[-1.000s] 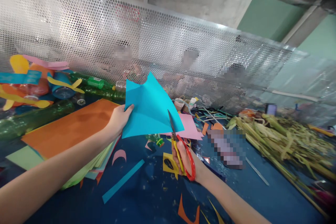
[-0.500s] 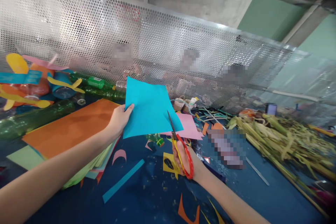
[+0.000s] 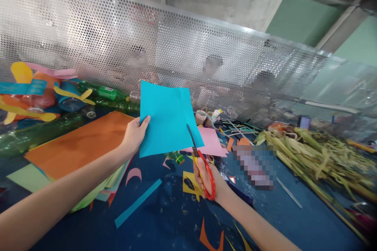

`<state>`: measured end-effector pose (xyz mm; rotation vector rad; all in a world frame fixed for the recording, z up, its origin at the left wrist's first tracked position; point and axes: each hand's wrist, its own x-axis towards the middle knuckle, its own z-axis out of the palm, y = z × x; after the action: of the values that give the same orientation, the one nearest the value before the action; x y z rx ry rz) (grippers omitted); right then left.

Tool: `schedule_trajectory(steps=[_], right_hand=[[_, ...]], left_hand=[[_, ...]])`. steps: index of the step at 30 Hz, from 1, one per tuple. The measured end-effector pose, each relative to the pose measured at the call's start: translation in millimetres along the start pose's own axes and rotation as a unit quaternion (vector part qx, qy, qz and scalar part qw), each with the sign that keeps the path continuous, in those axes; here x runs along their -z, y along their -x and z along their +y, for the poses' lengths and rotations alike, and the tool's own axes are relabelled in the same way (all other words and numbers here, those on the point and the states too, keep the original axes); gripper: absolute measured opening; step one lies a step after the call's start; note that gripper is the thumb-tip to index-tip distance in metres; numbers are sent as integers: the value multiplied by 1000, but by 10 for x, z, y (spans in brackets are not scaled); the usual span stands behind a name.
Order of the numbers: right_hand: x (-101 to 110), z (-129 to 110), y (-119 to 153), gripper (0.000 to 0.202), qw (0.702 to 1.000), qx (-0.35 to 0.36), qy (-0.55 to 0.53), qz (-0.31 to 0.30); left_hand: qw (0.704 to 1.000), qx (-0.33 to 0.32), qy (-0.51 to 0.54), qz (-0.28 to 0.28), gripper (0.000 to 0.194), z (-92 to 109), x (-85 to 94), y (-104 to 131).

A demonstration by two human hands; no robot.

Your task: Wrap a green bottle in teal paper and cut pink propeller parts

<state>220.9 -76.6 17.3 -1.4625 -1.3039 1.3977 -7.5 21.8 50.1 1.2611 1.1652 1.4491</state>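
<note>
A sheet of bright blue paper (image 3: 166, 119) is raised above the table, pinched at its left edge by my left hand (image 3: 136, 134). My right hand (image 3: 208, 178) grips scissors (image 3: 209, 176) with red and yellow handles. Their dark blades point up and overlap the sheet's lower right part; whether they cut into it I cannot tell. Beyond that corner lies pink paper (image 3: 211, 141). Below the sheet are a blue paper strip (image 3: 138, 204) and a yellow paper scrap (image 3: 191, 184). A green bottle neck (image 3: 178, 158) pokes out beneath the sheet.
Orange paper (image 3: 85, 141) tops a stack of coloured sheets on the left. Behind it lie green plastic bottles (image 3: 108, 93) and a paper-decorated bottle model (image 3: 44, 90). Dried husks (image 3: 318, 153) spread at the right. A perforated metal panel (image 3: 176, 47) stands at the back.
The blue sheet has tilted a little more upright, its top edge rising slightly. Both hands keep nearly the same place, and the scissors have barely moved.
</note>
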Motion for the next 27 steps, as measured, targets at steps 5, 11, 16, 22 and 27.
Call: schedule_trajectory(steps=[5, 11, 16, 22, 27], right_hand=[[-1, -7, -1, 59, 998, 13, -56, 2], [42, -67, 22, 62, 997, 36, -70, -22], [84, 1, -16, 58, 995, 74, -58, -32], [103, 97, -54, 55, 994, 84, -63, -26], [107, 43, -34, 52, 992, 87, -82, -33]], left_hand=[[999, -30, -29, 2, 44, 32, -20, 61], [998, -32, -56, 18, 41, 102, -64, 132], [998, -48, -47, 14, 40, 99, -68, 120], [998, -46, -39, 17, 39, 119, -73, 129], [997, -38, -54, 26, 37, 110, -68, 126]])
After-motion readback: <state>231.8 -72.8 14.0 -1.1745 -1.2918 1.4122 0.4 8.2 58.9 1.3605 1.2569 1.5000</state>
